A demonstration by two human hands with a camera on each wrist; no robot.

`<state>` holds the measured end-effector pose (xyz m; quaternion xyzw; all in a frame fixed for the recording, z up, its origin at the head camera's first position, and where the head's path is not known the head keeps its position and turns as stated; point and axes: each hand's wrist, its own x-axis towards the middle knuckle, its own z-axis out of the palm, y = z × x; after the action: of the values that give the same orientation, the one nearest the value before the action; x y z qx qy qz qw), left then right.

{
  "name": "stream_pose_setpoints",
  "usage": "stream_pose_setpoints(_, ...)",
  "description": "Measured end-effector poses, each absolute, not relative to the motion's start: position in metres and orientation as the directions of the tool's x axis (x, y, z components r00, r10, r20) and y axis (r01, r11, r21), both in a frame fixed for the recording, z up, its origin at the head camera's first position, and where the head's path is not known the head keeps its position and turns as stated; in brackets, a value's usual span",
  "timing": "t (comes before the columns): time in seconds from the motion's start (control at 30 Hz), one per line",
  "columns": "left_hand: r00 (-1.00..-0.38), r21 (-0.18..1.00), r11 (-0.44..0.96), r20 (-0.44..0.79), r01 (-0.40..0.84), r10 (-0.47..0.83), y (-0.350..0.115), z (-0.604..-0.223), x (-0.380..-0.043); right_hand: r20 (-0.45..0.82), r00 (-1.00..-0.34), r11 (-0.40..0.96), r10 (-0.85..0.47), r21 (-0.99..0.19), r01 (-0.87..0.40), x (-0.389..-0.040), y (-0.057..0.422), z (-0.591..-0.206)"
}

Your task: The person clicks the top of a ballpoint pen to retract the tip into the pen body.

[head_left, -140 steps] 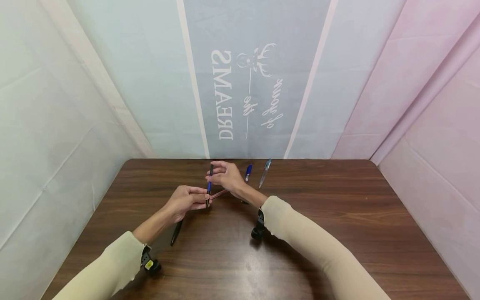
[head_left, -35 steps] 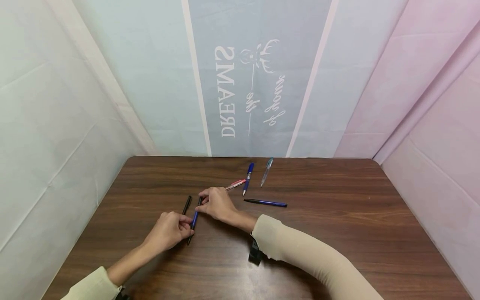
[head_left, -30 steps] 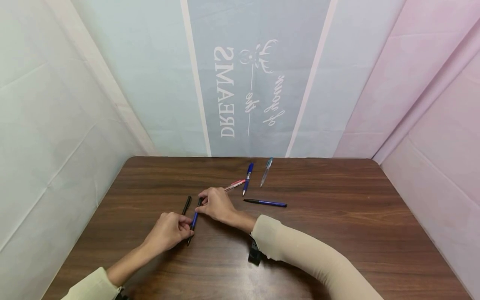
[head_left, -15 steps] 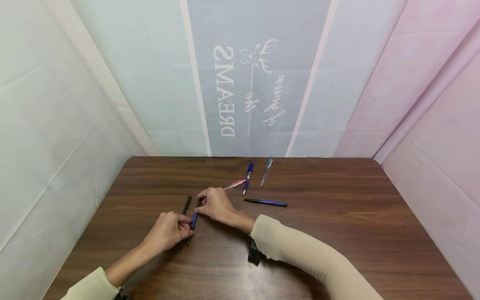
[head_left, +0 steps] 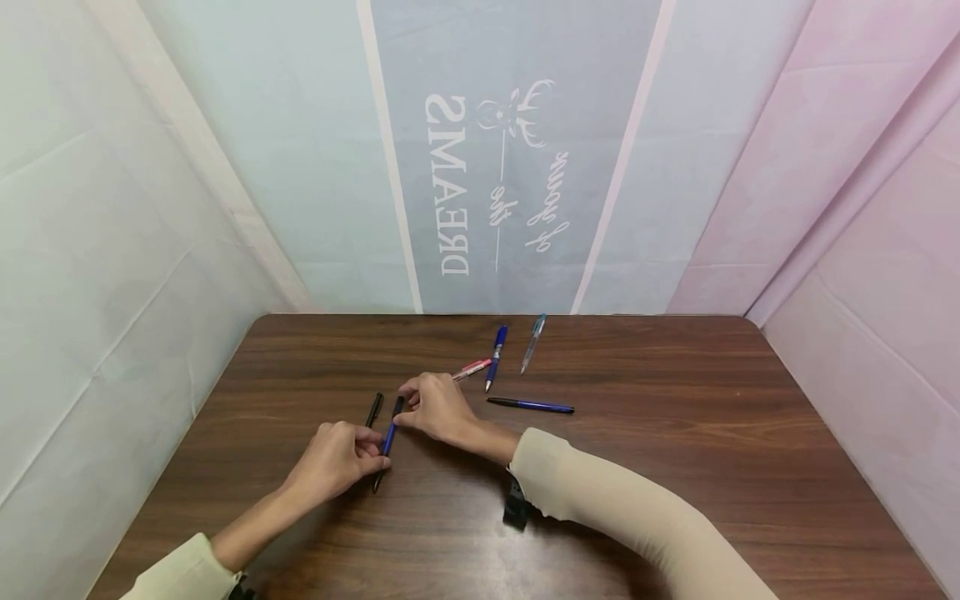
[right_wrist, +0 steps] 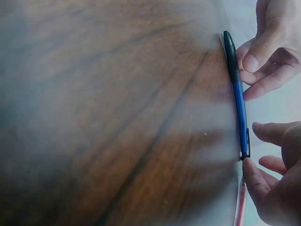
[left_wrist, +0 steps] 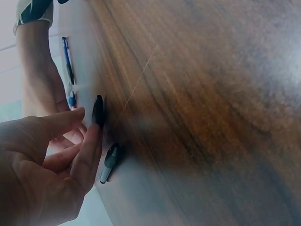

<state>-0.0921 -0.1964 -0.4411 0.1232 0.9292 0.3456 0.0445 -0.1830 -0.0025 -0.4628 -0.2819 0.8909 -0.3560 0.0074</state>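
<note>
A blue pen with a black grip and clip lies on the dark wooden table between both hands in the head view. The left hand is at its near end; in the left wrist view a finger touches the pen while the thumb stands apart. At the far end is the right hand. Its thumb and finger are spread in the right wrist view, a fingertip at the clip end of the pen. Just left of it lies a black pen, partly hidden behind the left hand.
Right of the hands lie a second blue pen, a darker blue pen, a clear pen with a teal top and a red pen partly behind the right hand. A printed curtain hangs behind the table.
Earlier both hands held the blue pen up farther back; it has come nearer and down onto the table beside the black pen. In the last half second the right hand has shifted slightly right.
</note>
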Motion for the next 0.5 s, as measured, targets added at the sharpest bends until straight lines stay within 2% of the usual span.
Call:
stream_pose_setpoints(0.3, -0.972, 0.647, 0.739, 0.009, 0.185, 0.235, -0.196, -0.437, -0.099, 0.201, -0.832, 0.567, -0.517, -0.647, -0.509, -0.180, 0.008, -0.455)
stream_pose_setpoints(0.5, -0.973, 0.657, 0.725, 0.057, 0.207, 0.225, -0.195, -0.432, -0.109, 0.209, -0.844, 0.558, -0.495, -0.668, -0.492, -0.183, 0.019, -0.452)
